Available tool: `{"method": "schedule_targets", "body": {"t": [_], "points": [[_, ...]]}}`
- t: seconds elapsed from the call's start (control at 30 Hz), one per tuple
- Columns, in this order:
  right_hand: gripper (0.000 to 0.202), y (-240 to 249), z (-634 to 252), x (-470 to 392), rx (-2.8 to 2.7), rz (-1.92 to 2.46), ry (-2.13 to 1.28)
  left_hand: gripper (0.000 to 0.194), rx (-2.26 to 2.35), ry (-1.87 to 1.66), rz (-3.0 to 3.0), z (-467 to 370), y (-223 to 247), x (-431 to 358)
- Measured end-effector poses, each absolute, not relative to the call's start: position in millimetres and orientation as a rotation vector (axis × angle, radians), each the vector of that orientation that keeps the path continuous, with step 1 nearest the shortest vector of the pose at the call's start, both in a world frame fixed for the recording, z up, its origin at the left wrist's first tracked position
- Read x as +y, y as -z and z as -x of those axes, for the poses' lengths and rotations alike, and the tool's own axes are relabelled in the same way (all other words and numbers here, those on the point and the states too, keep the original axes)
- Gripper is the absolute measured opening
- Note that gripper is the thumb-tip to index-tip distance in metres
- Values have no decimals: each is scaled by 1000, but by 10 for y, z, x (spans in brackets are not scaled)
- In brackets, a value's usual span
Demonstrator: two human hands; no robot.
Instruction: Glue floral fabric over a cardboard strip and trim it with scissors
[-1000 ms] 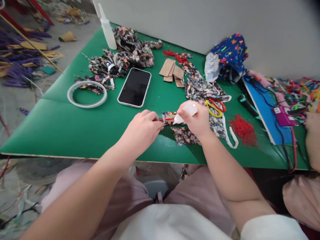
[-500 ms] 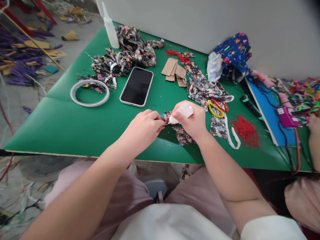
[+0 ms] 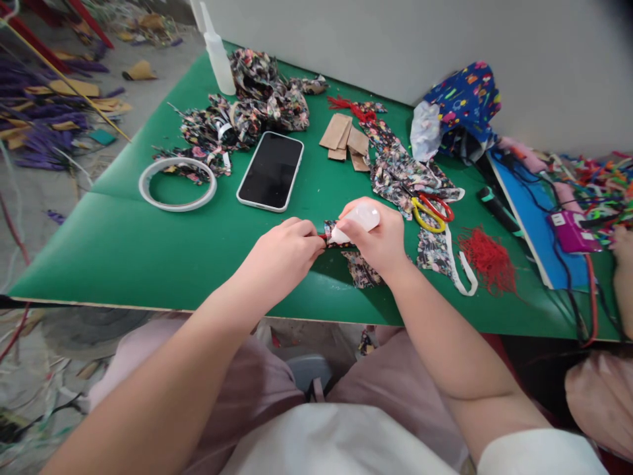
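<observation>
One bottle point(image 3: 364, 218) has moved — nearer the left hand point(image 3: 288, 248).

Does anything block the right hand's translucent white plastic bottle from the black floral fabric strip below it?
Nothing visible does. In the right hand, the translucent white plastic bottle points down at the black floral fabric strip, close to the left hand. Bottle and hand hide part of the strip.

Two white plastic bottles point(image 3: 363, 216), one white-edged black phone point(image 3: 271, 170), one round white tape roll point(image 3: 179, 206), one pair of red-and-yellow-handled scissors point(image 3: 431, 210) — one tangled red thread heap point(image 3: 489, 259)
</observation>
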State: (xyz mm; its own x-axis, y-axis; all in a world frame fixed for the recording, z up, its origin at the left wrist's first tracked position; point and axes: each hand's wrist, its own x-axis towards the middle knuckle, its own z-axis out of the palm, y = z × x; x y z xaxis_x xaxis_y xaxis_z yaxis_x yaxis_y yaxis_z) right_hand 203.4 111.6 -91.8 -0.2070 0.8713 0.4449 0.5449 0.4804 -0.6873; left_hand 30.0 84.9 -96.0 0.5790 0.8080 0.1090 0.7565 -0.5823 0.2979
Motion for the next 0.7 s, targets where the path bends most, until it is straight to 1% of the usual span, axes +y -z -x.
{"method": "schedule_targets", "body": {"t": [0.57, 0.7], "points": [[40, 923, -2054, 1097, -1884, 1156, -515, 24, 1318, -308, -2635, -294, 946, 844], [41, 921, -2076, 1098, -1860, 1186, -522, 24, 1315, -326, -2630, -291, 941, 833]]}}
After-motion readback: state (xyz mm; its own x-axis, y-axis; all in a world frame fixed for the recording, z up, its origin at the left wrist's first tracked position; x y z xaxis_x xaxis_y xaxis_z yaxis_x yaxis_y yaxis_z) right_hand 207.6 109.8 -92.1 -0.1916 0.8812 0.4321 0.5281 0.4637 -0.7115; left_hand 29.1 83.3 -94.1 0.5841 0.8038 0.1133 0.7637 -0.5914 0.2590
